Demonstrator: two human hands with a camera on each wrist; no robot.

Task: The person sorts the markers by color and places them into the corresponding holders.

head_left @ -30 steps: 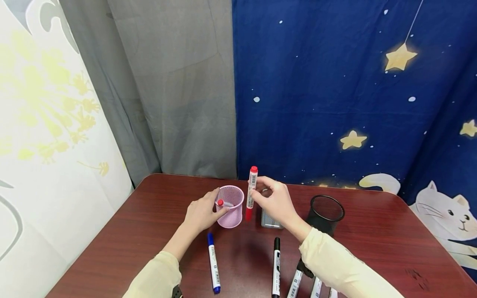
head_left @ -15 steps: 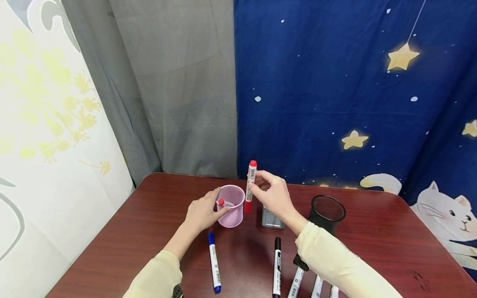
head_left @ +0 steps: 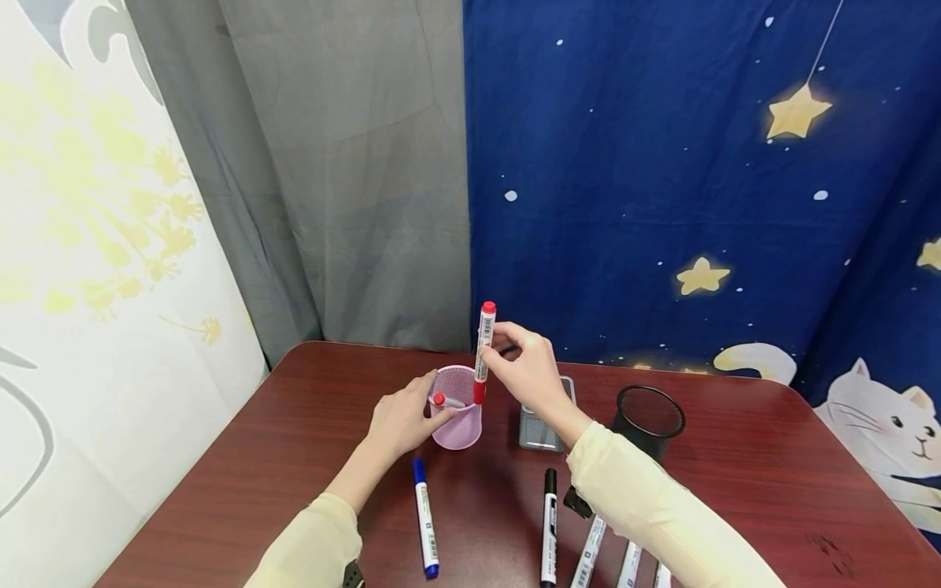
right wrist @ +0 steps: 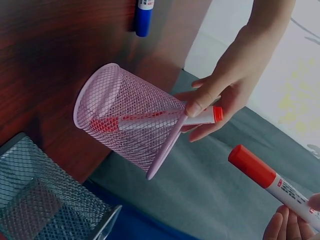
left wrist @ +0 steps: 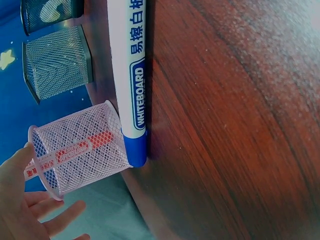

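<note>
A pink mesh pen cup (head_left: pixel 457 433) stands upright on the table, its near rim held between the thumb and fingers of my left hand (head_left: pixel 400 418). Inside it leans a red-capped whiteboard marker (right wrist: pixel 207 116), seen through the mesh in both wrist views. My right hand (head_left: pixel 531 374) pinches a second red marker (head_left: pixel 486 331) around its white barrel. This one is nearly upright, its lower red end close to the cup's right rim in the head view. In the right wrist view, the held marker (right wrist: pixel 287 193) is apart from the cup's mouth.
A blue marker (head_left: pixel 425 518) lies in front of the cup. Rightward lie a black marker (head_left: pixel 550 531) and several others, partly under the right sleeve (head_left: pixel 647 506). A grey mesh holder (head_left: pixel 540 438) stands behind the right wrist, with a black mesh cup (head_left: pixel 641 441) farther right.
My right hand has lifted the red marker and carried it left toward the pink pen cup. The left hand keeps its hold on the rim.
</note>
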